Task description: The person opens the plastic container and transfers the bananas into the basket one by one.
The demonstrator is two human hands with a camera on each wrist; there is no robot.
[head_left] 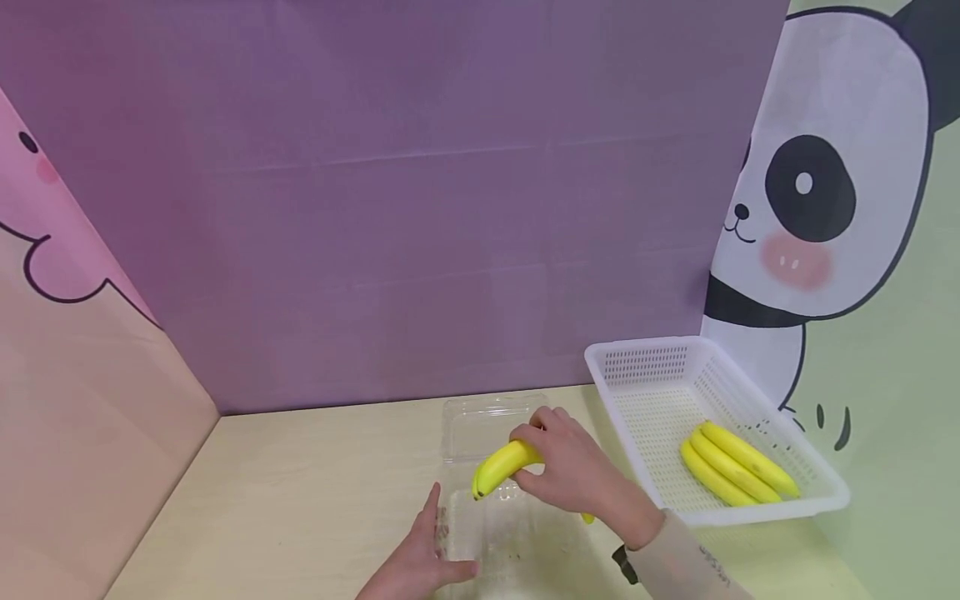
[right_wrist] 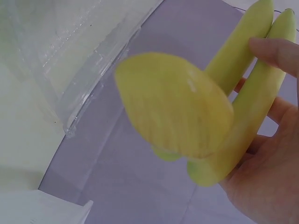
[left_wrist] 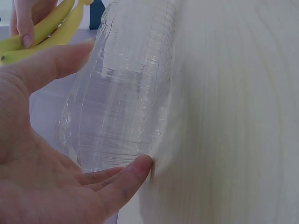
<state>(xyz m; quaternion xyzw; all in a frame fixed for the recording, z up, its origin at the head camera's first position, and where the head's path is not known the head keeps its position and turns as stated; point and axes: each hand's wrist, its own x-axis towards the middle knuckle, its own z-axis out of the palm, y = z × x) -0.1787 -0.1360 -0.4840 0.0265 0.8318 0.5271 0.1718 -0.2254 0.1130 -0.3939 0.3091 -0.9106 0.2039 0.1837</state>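
A bunch of yellow bananas (head_left: 501, 468) is held in my right hand (head_left: 562, 458) above a clear plastic clamshell box (head_left: 491, 525). In the right wrist view, the thumb lies across the bananas (right_wrist: 254, 116) and the fingers wrap behind them; the stem end faces that camera. The box stands with its lid (head_left: 480, 429) raised at the back. My left hand (head_left: 420, 550) is at the left side of the box, thumb and fingers spread wide. In the left wrist view, its fingertips (left_wrist: 140, 163) rest against the box's lower edge near the tabletop.
A white perforated basket (head_left: 630, 442) stands on the right of the table, with more bananas (head_left: 735, 467) in it. A purple wall (head_left: 450, 250) rises behind the table (head_left: 300, 492); cartoon-printed panels flank it, with a panda (head_left: 832, 100) on the right one.
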